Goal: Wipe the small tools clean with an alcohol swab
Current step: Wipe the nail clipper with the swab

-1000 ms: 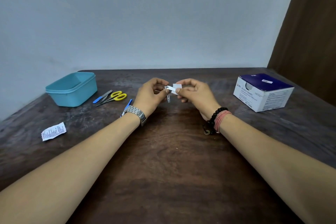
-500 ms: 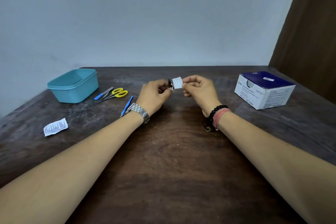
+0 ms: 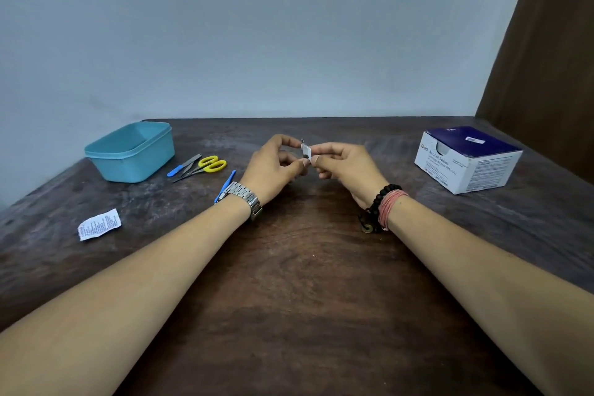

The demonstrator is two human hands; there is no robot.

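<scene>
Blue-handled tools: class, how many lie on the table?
2: one blue-handled tool beside the yellow scissors, one partly hidden behind the left wrist's watch.

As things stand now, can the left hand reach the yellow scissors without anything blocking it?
Probably yes. The yellow scissors lie on open table to the left of the left hand, with nothing between them. But that hand is busy holding the small metal tool, so it must put that down first.

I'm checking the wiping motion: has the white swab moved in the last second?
Yes. The swab, pinched by the right hand, now stands on edge, folded round the small metal tool, where earlier it lay flatter; it stayed level with the scissors.
</scene>
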